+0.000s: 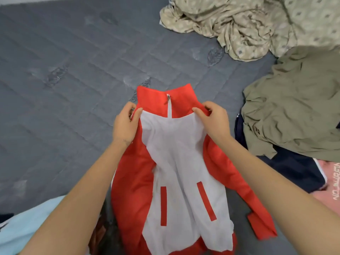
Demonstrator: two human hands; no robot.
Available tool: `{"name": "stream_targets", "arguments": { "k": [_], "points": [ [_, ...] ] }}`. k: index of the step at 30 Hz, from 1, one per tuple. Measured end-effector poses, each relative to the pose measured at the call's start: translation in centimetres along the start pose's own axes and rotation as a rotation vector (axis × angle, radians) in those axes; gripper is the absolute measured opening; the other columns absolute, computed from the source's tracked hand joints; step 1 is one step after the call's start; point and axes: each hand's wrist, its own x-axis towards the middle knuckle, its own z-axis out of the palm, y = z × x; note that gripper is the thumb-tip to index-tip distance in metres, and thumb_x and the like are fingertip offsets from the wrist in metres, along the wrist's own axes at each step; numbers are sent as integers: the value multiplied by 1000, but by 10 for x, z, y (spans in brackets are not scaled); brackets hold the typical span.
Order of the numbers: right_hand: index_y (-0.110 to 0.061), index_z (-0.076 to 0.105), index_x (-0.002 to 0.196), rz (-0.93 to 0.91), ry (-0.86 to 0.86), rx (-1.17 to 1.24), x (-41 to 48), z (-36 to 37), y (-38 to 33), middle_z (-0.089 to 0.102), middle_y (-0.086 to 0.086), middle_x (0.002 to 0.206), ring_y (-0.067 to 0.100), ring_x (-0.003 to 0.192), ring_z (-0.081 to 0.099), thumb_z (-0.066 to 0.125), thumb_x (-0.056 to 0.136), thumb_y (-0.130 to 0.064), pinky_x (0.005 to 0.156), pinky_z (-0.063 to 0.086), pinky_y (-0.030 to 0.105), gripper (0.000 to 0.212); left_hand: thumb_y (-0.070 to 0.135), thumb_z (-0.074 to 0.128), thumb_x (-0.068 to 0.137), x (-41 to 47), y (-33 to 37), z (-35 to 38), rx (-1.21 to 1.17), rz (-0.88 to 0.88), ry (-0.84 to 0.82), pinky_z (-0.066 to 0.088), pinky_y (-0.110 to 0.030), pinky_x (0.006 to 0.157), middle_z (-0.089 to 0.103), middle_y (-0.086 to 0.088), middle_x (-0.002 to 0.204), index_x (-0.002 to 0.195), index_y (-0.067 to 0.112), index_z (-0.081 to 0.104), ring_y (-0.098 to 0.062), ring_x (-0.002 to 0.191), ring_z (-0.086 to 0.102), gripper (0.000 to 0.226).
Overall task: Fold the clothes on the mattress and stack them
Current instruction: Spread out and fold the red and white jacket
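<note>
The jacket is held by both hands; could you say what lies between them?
In the head view, between left hand and right hand lie the jacket's zipped collar and white chest.

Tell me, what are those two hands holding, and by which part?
Both hold the red-and-white zip-up fabric jacket by its shoulders, just below the red collar: the left hand pinches one shoulder, the right hand the other.

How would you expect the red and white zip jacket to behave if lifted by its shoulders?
Probably floppy: the red and white zip jacket creases and drapes below where the left hand and right hand pinch its shoulders. Its sleeves would likely dangle, as one sleeve trails limply across the mattress. The thin-looking fabric suggests it is light.
</note>
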Motion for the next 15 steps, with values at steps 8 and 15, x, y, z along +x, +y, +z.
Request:
{"name": "stream_targets", "arguments": {
  "k": [8,15],
  "points": [
    [-25,66,126,-15,6,-185,33,42,43,64,-5,128,21,123,53,67,88,-40,106,38,42,40,20,55,97,22,-45,43,255,113,-46,27,-48,114,48,-4,144,137,16,52,-19,137,39,41],
    [-24,58,134,-33,-30,-302,24,34,61,61,0,131,25,124,48,66,89,-42,104,31,33,50,32,53,98,19,-35,71,394,144,-121,8,-46,117,35,1,154,143,25,45,-19,146,25,46]
  ]
}}
